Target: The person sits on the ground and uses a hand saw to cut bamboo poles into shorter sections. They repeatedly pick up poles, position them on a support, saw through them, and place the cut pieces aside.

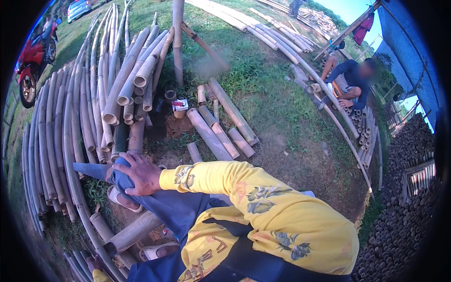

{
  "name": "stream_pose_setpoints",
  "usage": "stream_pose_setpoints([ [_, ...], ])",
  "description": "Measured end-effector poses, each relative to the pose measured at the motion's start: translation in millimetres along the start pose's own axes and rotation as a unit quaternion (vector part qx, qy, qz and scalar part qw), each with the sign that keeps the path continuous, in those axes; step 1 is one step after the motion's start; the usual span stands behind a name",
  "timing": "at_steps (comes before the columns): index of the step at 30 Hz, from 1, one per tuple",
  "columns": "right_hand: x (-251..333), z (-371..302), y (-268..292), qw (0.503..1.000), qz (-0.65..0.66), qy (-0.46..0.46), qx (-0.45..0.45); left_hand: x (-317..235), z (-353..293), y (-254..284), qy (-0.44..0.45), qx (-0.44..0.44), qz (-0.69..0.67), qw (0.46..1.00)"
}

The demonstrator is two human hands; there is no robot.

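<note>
My right hand lies over the knee of my blue trousers, fingers spread apart. From beyond that knee a flat, blue-grey, blade-like piece juts to the left; its other end is hidden, and no grip on it shows. At the lower left edge, my left hand is small and shaded beside the bamboo poles, its fingers too dark to make out. Near it, a thick cut bamboo length lies between my sandalled feet, across another bamboo piece.
Long bamboo poles are stacked at left, by an upright post. Short bamboo pieces lie ahead on grass. A co-worker sits at right among cut bamboo. A large bamboo pile fills the right edge; a red motorcycle stands far left.
</note>
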State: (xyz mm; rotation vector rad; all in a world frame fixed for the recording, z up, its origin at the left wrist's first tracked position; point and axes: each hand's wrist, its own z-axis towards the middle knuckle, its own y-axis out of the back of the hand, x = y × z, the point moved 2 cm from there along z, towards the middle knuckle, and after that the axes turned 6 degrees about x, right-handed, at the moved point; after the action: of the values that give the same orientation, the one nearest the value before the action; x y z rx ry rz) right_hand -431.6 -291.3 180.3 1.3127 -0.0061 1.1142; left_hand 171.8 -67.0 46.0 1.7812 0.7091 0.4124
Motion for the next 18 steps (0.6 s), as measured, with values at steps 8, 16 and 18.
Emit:
stream_pose_setpoints([
  [8, 4, 6, 3, 1.000, -0.020, 0.004, 0.012, 23, 11, -27, 0.002, 0.038, -0.056, 0.998],
  [16, 6, 0, -2, 0.999, -0.009, -0.021, 0.049, -25, -13, 0, -0.043, -0.052, 0.050, 0.996],
  [18, 8, 5, -1, 0.998, 0.006, -0.013, 0.056, -24, -13, 5, -0.085, -0.160, -0.073, 0.981],
])
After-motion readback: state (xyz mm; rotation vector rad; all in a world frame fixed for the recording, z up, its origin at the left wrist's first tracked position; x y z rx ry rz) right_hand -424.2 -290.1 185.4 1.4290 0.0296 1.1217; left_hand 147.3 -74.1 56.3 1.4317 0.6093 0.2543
